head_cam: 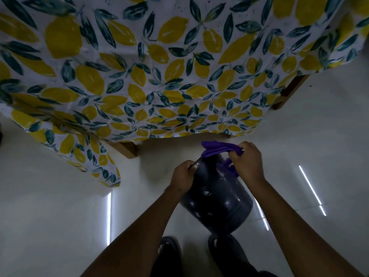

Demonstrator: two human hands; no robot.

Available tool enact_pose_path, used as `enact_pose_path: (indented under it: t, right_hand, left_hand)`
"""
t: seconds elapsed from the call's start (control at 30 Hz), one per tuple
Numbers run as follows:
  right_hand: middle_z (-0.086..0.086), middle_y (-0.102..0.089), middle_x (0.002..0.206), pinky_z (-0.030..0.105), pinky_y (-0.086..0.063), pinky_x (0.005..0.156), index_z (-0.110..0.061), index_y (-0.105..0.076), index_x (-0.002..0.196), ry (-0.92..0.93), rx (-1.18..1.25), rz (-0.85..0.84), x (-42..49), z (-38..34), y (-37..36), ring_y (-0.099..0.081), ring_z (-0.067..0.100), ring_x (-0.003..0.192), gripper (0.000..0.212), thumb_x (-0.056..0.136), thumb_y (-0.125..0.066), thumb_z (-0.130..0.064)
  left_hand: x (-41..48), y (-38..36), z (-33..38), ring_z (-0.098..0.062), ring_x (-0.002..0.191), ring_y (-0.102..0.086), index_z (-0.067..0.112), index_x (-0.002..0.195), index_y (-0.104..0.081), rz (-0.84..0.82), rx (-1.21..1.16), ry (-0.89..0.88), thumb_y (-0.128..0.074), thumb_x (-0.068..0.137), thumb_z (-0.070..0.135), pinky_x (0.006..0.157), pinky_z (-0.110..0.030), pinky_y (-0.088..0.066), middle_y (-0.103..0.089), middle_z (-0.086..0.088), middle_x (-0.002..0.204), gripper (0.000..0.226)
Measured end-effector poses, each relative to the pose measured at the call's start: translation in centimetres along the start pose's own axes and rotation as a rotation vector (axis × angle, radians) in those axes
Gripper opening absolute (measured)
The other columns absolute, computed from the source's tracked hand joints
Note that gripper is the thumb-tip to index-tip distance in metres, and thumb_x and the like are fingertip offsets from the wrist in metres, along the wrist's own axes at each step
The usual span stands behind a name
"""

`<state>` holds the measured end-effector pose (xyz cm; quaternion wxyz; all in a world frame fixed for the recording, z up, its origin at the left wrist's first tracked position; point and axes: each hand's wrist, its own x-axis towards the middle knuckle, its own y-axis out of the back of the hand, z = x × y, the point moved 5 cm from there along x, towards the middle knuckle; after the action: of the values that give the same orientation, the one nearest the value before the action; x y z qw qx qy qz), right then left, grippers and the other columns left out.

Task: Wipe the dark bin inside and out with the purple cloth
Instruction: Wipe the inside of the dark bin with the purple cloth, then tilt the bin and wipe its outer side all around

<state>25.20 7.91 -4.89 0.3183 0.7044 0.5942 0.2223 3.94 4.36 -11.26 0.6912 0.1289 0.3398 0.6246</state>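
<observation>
The dark bin (pixel 217 198) is held tilted above the white floor, its wide end toward me and its narrower end pointing away. My left hand (pixel 182 175) grips the bin's far left edge at a thin metal handle. My right hand (pixel 247 162) is closed on the purple cloth (pixel 217 148), which stretches across the bin's far end and hangs down beside my palm. The bin's inside is hidden from view.
A table (pixel 127 149) with wooden legs stands just ahead, draped in a lemon-and-leaf tablecloth (pixel 139 66) whose hem hangs close to the bin. Glossy white floor (pixel 319 136) with light streaks lies on both sides. My feet (pixel 169 250) show below the bin.
</observation>
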Motion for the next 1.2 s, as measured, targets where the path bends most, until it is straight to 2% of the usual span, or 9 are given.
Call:
enact_pose_path:
  t: [0.2,0.33,0.43,0.57,0.67,0.73,0.9,1.1,1.2]
  right_hand:
    - [0.01,-0.054,0.088,0.025,-0.031,0.063,-0.003,-0.062,0.085,0.015,-0.05,-0.234,-1.6,2.4,-4.2,-0.056,0.026,0.078,0.015,0.072,-0.069,-0.004]
    - [0.015,-0.052,0.12,0.035,-0.046,0.091,-0.01,-0.053,0.132,0.095,-0.131,-0.441,-3.9,3.2,-8.1,-0.054,0.032,0.108,0.06,0.073,-0.066,-0.003]
    - [0.008,-0.045,0.128,0.041,-0.044,0.097,-0.023,-0.037,0.146,0.189,-0.318,-0.504,-5.2,3.2,-9.5,-0.045,0.029,0.114,0.074,0.078,-0.064,-0.019]
    - [0.014,-0.038,0.14,0.042,-0.035,0.105,-0.02,-0.044,0.141,0.326,-0.361,-0.414,-6.3,3.5,-10.6,-0.036,0.035,0.131,0.067,0.082,-0.055,-0.05]
    - [0.011,-0.017,0.159,0.047,-0.019,0.117,-0.017,-0.038,0.145,0.382,-0.286,-0.415,-6.7,3.8,-12.1,-0.01,0.029,0.147,0.061,0.094,-0.036,-0.051]
    - [0.006,-0.014,0.161,0.049,-0.019,0.118,-0.016,-0.026,0.149,0.386,-0.284,-0.431,-7.0,4.0,-13.3,-0.005,0.021,0.149,0.06,0.097,-0.026,-0.045]
    - [0.004,-0.011,0.162,0.046,-0.02,0.118,-0.017,-0.005,0.153,0.423,-0.372,-0.424,-6.8,3.7,-15.6,-0.007,0.02,0.149,0.06,0.1,-0.026,-0.034]
    - [0.01,-0.028,0.157,0.039,-0.026,0.117,-0.012,-0.025,0.15,0.128,-0.212,-0.363,-4.1,6.6,-14.5,-0.027,0.026,0.143,0.053,0.1,-0.039,-0.026]
    - [0.003,-0.026,0.158,0.041,-0.026,0.117,-0.017,-0.023,0.151,0.149,-0.221,-0.333,-7.7,9.0,-13.5,-0.022,0.024,0.146,0.056,0.099,-0.042,-0.025]
  left_hand:
    - [0.1,0.6,-1.9,-0.017,0.075,-0.052,0.016,0.082,-0.056,0.108,-0.035,0.087,-0.044,0.099,0.03,0.065,-0.024,-0.033,-0.057,0.001,0.079,0.026]
    - [-0.1,0.6,-2.7,-0.018,0.081,-0.056,0.012,0.093,-0.059,0.124,-0.046,0.099,-0.043,0.099,0.034,0.073,-0.026,-0.041,-0.061,0.001,0.087,0.028]
    - [-0.2,0.3,-2.7,-0.017,0.083,-0.059,0.015,0.1,-0.061,0.123,-0.056,0.084,-0.042,0.098,0.037,0.077,-0.029,-0.046,-0.065,0.0,0.092,0.03]
    - [-0.2,0.3,-3.3,-0.02,0.082,-0.058,0.014,0.097,-0.057,0.114,-0.05,0.118,-0.04,0.099,0.036,0.071,-0.029,-0.044,-0.062,-0.002,0.088,0.028]
    - [-0.1,0.4,-4.0,-0.02,0.079,-0.057,0.014,0.093,-0.05,0.073,-0.007,0.154,-0.054,0.094,0.027,0.068,-0.028,-0.041,-0.058,0.0,0.085,0.014]
    - [0.0,0.3,-4.2,-0.016,0.077,-0.054,0.015,0.093,-0.047,0.041,-0.005,0.147,-0.066,0.085,0.022,0.064,-0.026,-0.038,-0.056,0.002,0.086,0.022]
    - [-0.5,0.3,-5.7,-0.019,0.087,-0.056,0.008,0.102,-0.053,0.049,-0.065,0.184,-0.072,0.08,0.018,0.072,-0.025,-0.042,-0.06,-0.001,0.094,0.031]
    - [-0.8,0.1,-6.4,-0.021,0.089,-0.059,0.014,0.098,-0.053,0.078,-0.144,0.213,-0.071,0.081,0.019,0.073,-0.026,-0.045,-0.062,-0.003,0.094,0.025]
    - [-1.0,-0.1,-6.8,-0.02,0.094,-0.059,0.02,0.1,-0.05,0.067,-0.163,0.237,-0.07,0.083,0.018,0.079,-0.028,-0.048,-0.061,0.0,0.099,0.026]
